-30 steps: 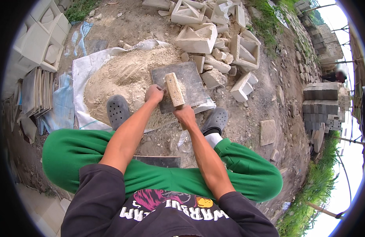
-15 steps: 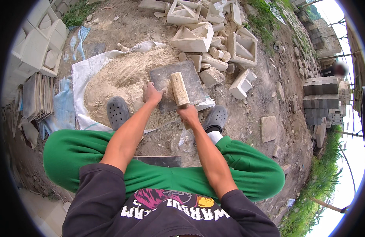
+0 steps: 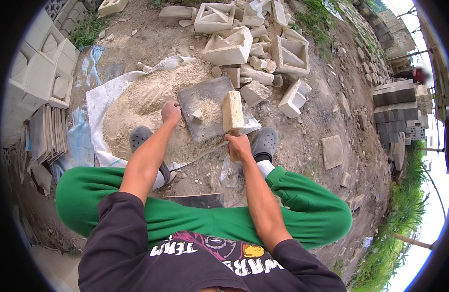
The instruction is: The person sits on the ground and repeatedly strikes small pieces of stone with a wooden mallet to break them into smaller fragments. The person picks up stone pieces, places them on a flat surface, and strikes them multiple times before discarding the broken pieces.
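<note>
My right hand [image 3: 240, 145] grips the handle of a wooden mallet [image 3: 232, 112], whose pale block head is raised over a dark flat slab [image 3: 205, 100] on the ground. A small broken chunk and crumbs of pale stone [image 3: 198, 115] lie on the slab. My left hand [image 3: 171, 112] is curled at the slab's left edge, by the sand, and holds nothing that I can see. I sit with green trousers and grey clogs [image 3: 139, 137] either side of the slab.
A heap of pale sand [image 3: 137, 102] lies on a white sheet left of the slab. Broken hollow concrete blocks [image 3: 229, 46] are piled beyond it. Stacked white blocks [image 3: 39, 73] and tiles stand at left, grey block stacks [image 3: 395, 104] at right.
The mallet has lifted and tipped more upright over the slab. My left hand has shifted left, off the slab to its edge.
</note>
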A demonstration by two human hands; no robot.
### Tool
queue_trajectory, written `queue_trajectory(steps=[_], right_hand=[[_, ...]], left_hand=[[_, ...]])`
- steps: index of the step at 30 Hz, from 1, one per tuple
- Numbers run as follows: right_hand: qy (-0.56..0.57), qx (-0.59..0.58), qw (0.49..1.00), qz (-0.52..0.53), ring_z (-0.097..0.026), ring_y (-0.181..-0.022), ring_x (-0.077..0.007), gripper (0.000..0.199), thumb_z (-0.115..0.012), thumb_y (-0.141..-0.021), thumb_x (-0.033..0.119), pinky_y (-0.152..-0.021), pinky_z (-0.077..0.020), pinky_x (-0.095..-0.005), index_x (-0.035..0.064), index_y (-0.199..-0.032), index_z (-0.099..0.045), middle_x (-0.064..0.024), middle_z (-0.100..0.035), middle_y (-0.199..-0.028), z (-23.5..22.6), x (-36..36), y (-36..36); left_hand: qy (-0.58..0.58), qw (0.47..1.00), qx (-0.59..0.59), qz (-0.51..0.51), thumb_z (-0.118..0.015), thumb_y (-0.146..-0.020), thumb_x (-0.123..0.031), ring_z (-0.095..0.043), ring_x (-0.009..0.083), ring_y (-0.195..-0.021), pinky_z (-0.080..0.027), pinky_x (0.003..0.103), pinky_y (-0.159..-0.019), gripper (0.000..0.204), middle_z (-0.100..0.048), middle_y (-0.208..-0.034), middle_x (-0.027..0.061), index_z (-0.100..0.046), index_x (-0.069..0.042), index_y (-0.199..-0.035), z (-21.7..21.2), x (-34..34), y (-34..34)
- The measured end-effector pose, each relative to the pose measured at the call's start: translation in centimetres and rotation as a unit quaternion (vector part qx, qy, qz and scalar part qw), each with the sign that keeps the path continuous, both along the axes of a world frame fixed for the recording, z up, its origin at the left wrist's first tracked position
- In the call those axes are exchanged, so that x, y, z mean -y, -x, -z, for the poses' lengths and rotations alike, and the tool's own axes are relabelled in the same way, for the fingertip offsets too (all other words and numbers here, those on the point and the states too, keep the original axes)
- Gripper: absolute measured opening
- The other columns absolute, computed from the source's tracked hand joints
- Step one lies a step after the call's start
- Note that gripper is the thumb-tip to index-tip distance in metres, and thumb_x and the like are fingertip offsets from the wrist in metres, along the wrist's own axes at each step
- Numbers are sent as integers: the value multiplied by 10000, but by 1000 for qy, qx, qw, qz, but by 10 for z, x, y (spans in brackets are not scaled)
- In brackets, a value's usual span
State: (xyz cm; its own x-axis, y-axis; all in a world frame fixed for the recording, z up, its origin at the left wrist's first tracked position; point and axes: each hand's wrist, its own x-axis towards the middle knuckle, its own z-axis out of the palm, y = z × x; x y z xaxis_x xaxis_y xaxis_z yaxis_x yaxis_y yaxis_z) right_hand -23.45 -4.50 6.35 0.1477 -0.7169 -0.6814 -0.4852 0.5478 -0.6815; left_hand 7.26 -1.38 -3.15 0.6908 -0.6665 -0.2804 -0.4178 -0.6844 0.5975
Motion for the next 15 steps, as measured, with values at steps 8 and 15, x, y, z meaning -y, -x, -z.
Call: queue_trajectory(steps=[8,15], right_hand=[[-4,18,1000,15,-605,-469,-198,231,-721,-766,153,-459,-505,-347,-57,-836,-656,-96,-624,-618,-8,-8,-4],[-9,37,999,13,-598,-452,-202,220,-710,-772,139,-450,-488,-346,-60,-849,-659,-100,-619,-605,2,-9,-3]], left_hand=[[-36,994,66,77,-643,-923,-227,-683,350,-985,-531,471,-836,191,-712,-1057,151,-689,-130,-1081,-17,-6,5],[-49,993,96,39,-567,-976,-280,-637,342,-1033,-516,475,-854,229,-644,-1112,133,-655,-126,-1121,-28,-8,7]])
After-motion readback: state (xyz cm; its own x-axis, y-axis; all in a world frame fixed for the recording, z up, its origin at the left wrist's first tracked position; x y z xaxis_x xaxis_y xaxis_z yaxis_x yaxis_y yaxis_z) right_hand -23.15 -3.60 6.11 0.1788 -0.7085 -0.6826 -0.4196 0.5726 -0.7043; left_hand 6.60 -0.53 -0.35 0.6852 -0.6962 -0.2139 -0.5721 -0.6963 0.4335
